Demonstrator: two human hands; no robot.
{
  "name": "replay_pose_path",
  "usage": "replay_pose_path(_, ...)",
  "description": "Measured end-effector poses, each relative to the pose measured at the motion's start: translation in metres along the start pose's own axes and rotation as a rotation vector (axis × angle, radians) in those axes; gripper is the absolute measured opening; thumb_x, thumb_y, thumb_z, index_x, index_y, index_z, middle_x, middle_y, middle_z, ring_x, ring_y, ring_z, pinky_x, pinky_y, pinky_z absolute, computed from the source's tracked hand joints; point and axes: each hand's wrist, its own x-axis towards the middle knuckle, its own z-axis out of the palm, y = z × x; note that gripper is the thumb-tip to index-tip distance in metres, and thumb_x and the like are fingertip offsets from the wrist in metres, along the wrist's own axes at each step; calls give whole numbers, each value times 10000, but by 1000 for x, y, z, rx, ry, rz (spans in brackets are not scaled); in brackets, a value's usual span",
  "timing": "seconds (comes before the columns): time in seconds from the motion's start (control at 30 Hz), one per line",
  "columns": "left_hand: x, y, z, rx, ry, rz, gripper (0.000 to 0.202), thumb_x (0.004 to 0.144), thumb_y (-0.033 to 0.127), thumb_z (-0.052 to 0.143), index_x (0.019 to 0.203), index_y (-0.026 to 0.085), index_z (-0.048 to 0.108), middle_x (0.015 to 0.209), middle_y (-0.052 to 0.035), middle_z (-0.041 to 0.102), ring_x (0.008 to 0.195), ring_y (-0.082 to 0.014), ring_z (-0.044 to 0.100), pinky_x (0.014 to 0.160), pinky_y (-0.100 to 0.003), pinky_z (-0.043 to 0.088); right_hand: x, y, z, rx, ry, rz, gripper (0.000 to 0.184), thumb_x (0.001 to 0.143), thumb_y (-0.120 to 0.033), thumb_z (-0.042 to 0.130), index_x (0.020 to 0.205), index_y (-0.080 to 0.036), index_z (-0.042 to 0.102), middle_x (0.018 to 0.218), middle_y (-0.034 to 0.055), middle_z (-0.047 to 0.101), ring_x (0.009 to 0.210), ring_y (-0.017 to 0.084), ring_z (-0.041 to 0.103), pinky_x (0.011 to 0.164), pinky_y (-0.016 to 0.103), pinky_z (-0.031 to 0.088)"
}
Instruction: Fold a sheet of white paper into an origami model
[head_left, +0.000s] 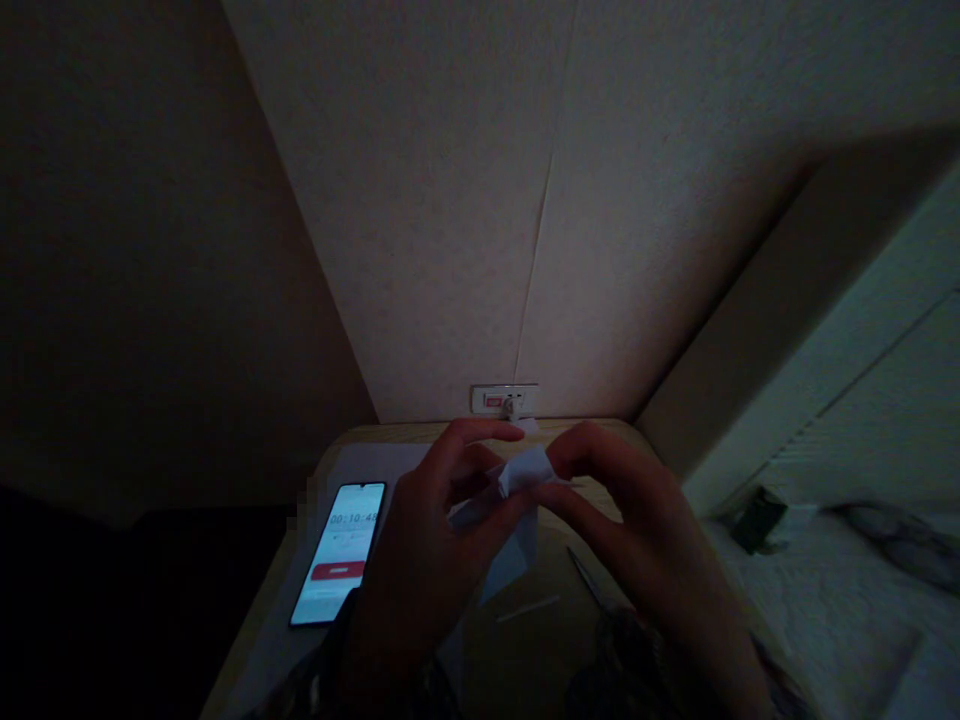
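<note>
Between my hands, above the small wooden table (600, 432), is a piece of folded white paper (526, 470). My left hand (446, 530) grips it from the left, the thumb along its lower edge and the index finger reaching over the top. With thumb and index finger, my right hand (626, 505) pinches the paper's right end. Part of the paper hangs below the left thumb, tinted bluish. How it is folded inside the left palm is hidden. Below the hands, a thin white strip (528, 608) lies on the table.
A lit phone (339, 555) showing a timer lies at the left on a pale sheet (352, 462). A pointed metal blade (585, 575) lies partly under my right arm. Behind the table, the wall carries an outlet (504, 399) with a plug. A dark green item (757, 520) sits at the right.
</note>
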Motion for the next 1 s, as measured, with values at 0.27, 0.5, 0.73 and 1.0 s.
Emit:
replay_pose_path(0.27,1,2,0,-138,-2,-46,393,678,127,819,1015,281,690,778,59,732,779,-142,740,731,-209,573,-2,1,-1,112,76,93,214,769,-232,743,621,-224,588,592,-48,618,577,132,575,562,251,438)
replay_pose_path(0.5,2,1,-3,-203,-19,-30,382,685,103,813,1001,278,688,788,78,713,791,-111,724,713,-175,550,-4,-2,1,209,114,128,261,787,-222,728,600,-218,545,564,-68,545,561,105,492,518,230,354)
replay_pose_path(0.73,4,0,-4,-194,-6,-30,328,683,118,810,957,256,693,645,87,658,680,-116,696,651,-190,536,0,0,-1,304,15,197,202,749,-253,751,627,-222,593,604,-49,604,605,131,570,581,249,438)
replay_pose_path(1.0,3,6,-4,-143,1,-45,275,682,122,809,896,237,681,579,105,621,602,-94,638,607,-175,493,-1,2,-5,-13,-66,80,169,782,-321,755,697,-220,650,691,-6,674,671,179,625,631,291,490)
